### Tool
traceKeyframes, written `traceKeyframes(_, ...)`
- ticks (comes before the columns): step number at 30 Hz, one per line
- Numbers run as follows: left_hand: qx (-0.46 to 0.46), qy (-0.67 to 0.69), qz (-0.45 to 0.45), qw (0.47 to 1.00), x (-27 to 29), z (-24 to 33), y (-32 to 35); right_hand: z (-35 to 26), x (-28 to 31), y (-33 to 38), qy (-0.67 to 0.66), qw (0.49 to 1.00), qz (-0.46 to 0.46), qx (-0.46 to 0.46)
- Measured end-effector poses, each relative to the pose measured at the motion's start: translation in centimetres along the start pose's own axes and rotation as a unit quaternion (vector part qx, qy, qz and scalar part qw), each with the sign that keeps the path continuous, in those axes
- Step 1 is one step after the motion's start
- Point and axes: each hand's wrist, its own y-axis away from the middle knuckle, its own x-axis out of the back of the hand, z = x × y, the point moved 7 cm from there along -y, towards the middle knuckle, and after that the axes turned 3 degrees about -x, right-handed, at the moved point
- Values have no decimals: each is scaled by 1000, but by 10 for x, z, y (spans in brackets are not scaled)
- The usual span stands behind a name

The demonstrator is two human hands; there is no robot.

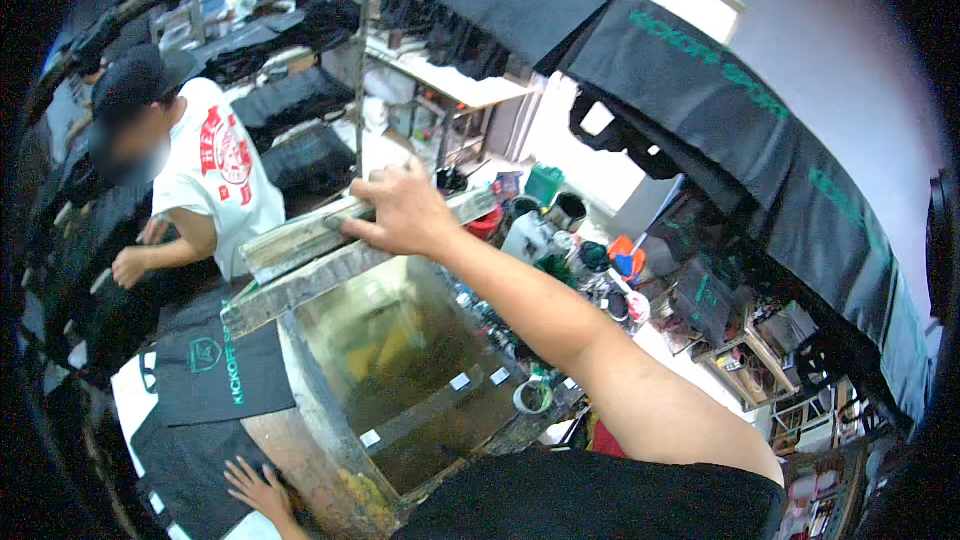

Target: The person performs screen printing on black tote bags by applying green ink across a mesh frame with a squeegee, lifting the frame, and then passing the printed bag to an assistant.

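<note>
My right hand [405, 208] reaches far forward, its fingers closed round a worn wooden bar that looks like a squeegee [300, 240]. This bar lies along the far edge of a screen-printing frame [300, 288], and the hand may also touch that edge. The frame's mesh [390, 340] is yellowish and see-through, with a darker band and small white patches nearer me. At lower left my left hand [258, 490] rests flat, fingers spread, on black fabric [195, 465]. Just beyond it lies a black piece with a green shield emblem and lettering [225, 365].
A co-worker in a white shirt [228, 165] and cap stands at the left, beside rows of black fabric. Black printed sheets [700, 70] hang overhead at the right. Paint pots and buckets [565, 210] crowd the area past my right forearm. A small cup [533, 397] sits by the frame.
</note>
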Motion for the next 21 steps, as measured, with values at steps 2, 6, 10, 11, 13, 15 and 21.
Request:
traceKeyframes(2,9,37,-23,999,-14,-5,21,-4,-2,-1,-14,1000,-3,8)
traceKeyframes(6,-14,117,-33,993,-26,6,14,-11,11,13,10,1000,-2,2)
traceKeyframes(10,-16,123,-8,992,-37,-1,6,-8,9,26,17,998,51,28)
traceKeyframes(11,-13,129,-5,992,-40,-4,3,-8,7,26,17,998,58,29)
traceKeyframes(13,-10,149,0,989,-41,-11,2,-10,0,25,25,999,42,24)
traceKeyframes(15,-29,182,70,980,-55,-34,-17,-15,-3,20,21,999,28,17)
traceKeyframes(21,-163,223,-7,961,60,-27,-61,9,7,13,45,997,66,9)
